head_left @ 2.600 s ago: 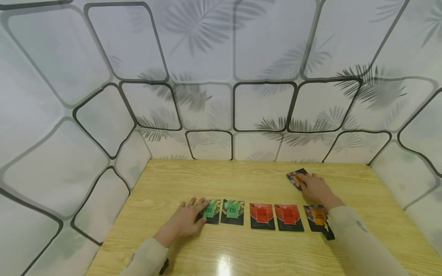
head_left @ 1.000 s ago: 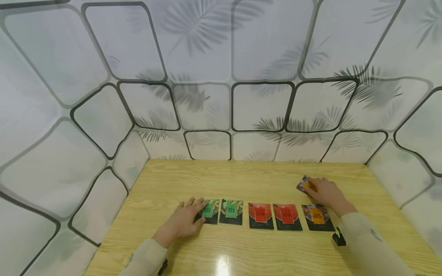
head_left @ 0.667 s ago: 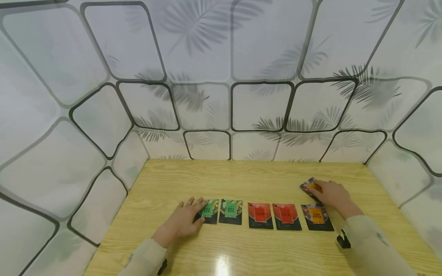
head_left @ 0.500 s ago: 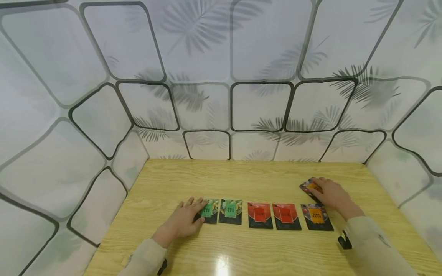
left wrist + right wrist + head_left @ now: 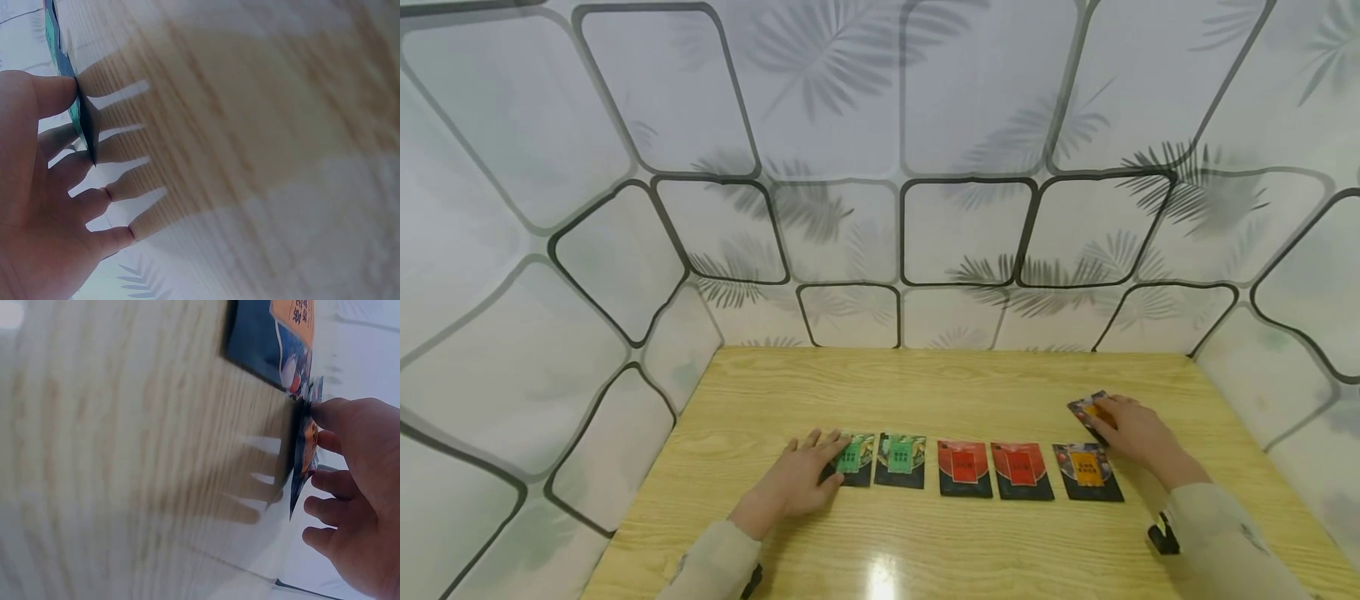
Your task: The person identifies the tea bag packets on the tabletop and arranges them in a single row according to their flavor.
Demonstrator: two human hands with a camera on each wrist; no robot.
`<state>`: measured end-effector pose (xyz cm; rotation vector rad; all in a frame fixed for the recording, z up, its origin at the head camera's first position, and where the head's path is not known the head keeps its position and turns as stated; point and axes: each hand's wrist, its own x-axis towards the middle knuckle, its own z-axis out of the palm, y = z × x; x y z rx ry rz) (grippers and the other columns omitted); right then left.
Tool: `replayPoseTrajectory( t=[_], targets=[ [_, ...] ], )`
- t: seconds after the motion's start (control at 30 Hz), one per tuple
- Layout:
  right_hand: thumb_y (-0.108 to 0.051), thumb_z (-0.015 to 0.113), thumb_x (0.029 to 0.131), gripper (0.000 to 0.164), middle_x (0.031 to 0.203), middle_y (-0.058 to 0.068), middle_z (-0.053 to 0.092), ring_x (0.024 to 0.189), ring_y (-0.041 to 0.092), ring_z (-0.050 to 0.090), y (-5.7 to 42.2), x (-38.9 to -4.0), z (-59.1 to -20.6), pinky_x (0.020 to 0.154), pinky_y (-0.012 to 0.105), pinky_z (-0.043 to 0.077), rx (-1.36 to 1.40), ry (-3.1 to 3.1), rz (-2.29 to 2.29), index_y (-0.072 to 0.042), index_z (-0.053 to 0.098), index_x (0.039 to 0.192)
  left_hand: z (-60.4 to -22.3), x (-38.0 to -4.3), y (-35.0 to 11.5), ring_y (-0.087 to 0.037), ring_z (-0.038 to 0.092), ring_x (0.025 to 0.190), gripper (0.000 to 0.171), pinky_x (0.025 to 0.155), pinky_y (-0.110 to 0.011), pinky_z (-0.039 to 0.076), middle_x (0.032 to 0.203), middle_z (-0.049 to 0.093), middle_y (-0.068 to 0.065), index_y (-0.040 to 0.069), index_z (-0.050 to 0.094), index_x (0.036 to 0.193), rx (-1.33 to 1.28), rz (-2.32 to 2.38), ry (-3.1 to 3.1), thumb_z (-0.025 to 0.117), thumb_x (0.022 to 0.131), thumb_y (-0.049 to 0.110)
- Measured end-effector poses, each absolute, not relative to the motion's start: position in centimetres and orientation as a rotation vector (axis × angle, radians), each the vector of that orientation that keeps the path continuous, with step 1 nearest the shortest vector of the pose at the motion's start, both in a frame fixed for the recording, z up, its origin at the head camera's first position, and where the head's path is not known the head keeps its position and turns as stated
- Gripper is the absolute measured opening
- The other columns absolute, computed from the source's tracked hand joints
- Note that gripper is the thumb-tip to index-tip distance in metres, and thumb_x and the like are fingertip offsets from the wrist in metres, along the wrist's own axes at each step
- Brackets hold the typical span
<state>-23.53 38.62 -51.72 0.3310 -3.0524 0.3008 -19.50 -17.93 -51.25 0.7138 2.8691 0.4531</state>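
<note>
My left hand point(image 5: 797, 479) rests with spread, straight fingers over the left part of a green-and-black sachet point(image 5: 859, 471). The left wrist view shows the thumb against that sachet's point(image 5: 76, 115) edge. Toward the right, my right hand point(image 5: 1138, 435) pinches a dark sachet with an orange label point(image 5: 1086, 407), which sits at a slant behind the row. In the right wrist view this sachet point(image 5: 304, 456) lies between thumb and fingers, its shadow on the table beside it. A matching orange-label sachet point(image 5: 1088, 479) lies flat just in front.
A second green sachet point(image 5: 901, 465) and two red ones, a left red sachet point(image 5: 965, 475) and a right red sachet point(image 5: 1024, 475), fill the middle of the row on the wooden table point(image 5: 880, 383). Patterned white walls point(image 5: 977, 233) enclose the table's back and sides.
My right hand has moved right and toward me with the orange-label sachet, bringing it behind the right end of the row. The left hand has stayed on the green sachet.
</note>
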Motion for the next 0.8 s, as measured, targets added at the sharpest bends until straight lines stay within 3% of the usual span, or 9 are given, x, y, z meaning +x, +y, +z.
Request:
replayPoseTrajectory(
  t=[0.27,0.53,0.8],
  targets=[
    [-0.027,0.063,0.106,0.050,0.138,0.045,0.054,0.120,0.065,0.054,39.2,-22.6,-51.6,0.098,0.074,0.048,0.273,-3.056,0.305,0.014,0.059,0.135,-51.2,-19.5,-17.9,-0.051,0.036,0.154,0.060,0.120,-0.076,0.028,0.167,0.042,-0.015,0.016,0.043,0.163,0.708,0.462,2.868,0.059,0.107,0.032],
    [-0.034,0.058,0.109,0.054,0.113,0.037,0.067,0.099,0.057,0.064,39.5,-21.7,-50.9,0.085,0.067,0.054,0.184,-3.098,0.313,0.015,0.059,0.133,-51.1,-19.3,-18.0,-0.051,0.037,0.153,0.060,0.120,-0.076,0.029,0.166,0.043,-0.017,0.014,0.044,0.162,0.718,0.461,2.869,0.060,0.107,0.031],
    [-0.034,0.056,0.110,0.054,0.129,0.042,0.062,0.110,0.063,0.060,40.1,-20.8,-51.5,0.090,0.071,0.052,0.197,-3.100,0.317,0.013,0.060,0.136,-51.2,-19.4,-18.0,-0.051,0.036,0.154,0.060,0.120,-0.075,0.028,0.167,0.042,-0.016,0.015,0.043,0.163,0.721,0.456,2.865,0.058,0.107,0.032]
  ],
)
